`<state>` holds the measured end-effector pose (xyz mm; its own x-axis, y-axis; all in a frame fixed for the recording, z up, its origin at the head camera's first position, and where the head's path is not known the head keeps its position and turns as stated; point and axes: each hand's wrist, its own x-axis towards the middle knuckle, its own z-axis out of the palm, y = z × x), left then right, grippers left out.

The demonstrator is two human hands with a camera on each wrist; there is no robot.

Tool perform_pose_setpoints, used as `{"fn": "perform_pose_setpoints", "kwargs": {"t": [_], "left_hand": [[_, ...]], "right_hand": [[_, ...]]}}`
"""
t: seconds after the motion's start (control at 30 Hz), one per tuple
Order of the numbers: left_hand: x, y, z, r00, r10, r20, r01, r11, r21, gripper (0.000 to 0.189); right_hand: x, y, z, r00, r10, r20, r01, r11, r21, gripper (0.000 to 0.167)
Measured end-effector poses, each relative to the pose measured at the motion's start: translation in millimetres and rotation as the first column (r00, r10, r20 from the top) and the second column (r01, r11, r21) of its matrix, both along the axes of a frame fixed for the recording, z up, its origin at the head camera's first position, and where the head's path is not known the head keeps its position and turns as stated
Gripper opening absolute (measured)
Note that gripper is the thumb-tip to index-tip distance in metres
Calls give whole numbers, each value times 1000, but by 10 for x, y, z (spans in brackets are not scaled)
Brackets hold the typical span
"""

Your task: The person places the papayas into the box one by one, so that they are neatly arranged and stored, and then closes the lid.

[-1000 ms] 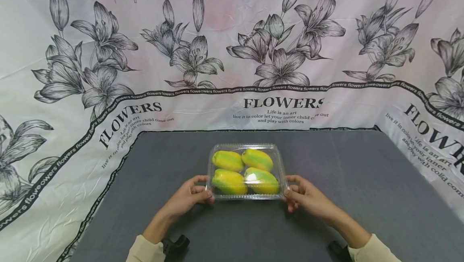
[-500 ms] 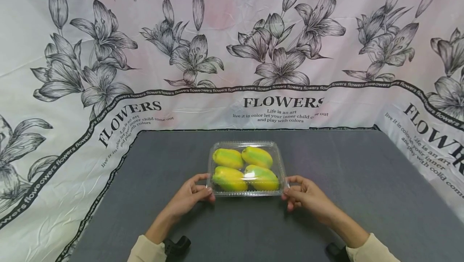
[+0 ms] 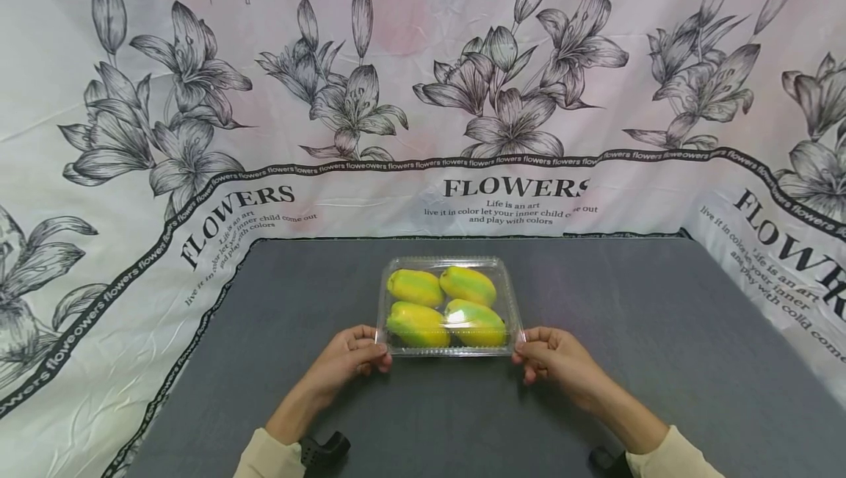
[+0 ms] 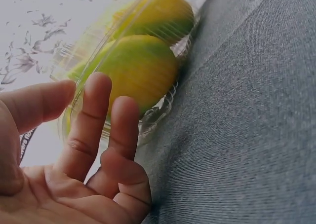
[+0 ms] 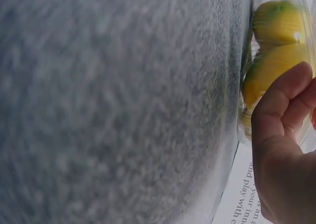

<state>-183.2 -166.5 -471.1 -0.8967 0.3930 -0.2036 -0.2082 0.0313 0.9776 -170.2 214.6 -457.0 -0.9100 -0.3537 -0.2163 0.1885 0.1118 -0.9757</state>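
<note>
A clear plastic clamshell box (image 3: 449,352) holds several yellow-green fruits (image 3: 415,288) that look like mangoes, set in two rows under its lid. My left hand (image 3: 346,360) pinches the rim at the near left corner. At the near right corner my right hand (image 3: 555,360) grips the rim in the same way, thumb on top. The left wrist view shows the thumb (image 4: 47,103) and index finger at the box's rim, with the other fingers bent below. In the right wrist view, fingers (image 5: 276,98) overlap the box's end.
The box is over a dark grey table (image 3: 449,419), nearer its far edge than the forearms. A white cloth backdrop (image 3: 370,203) printed with lilies and lettering surrounds the table at the back and sides. Dark wrist straps (image 3: 324,450) sit by the cream sleeves.
The box has shifted slightly away from me, both hands moving with it and keeping hold of its near corners. Most of this shift came in the first half second.
</note>
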Motion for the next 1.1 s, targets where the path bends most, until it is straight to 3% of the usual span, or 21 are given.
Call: {"fn": "perform_pose_setpoints", "kwargs": {"t": [0.2, 0.67, 1.1], "left_hand": [[1, 37, -17, 999, 32, -1, -32, 999, -43, 12], [8, 54, -22, 997, 73, 11, -72, 996, -53, 11], [25, 73, -12, 997, 59, 43, -60, 998, 32, 12]], "right_hand": [[25, -10, 28, 996, -65, 58, 66, 998, -23, 25], [29, -59, 10, 986, -131, 103, 138, 988, -67, 19], [20, -119, -18, 980, -166, 108, 173, 983, -61, 8]]}}
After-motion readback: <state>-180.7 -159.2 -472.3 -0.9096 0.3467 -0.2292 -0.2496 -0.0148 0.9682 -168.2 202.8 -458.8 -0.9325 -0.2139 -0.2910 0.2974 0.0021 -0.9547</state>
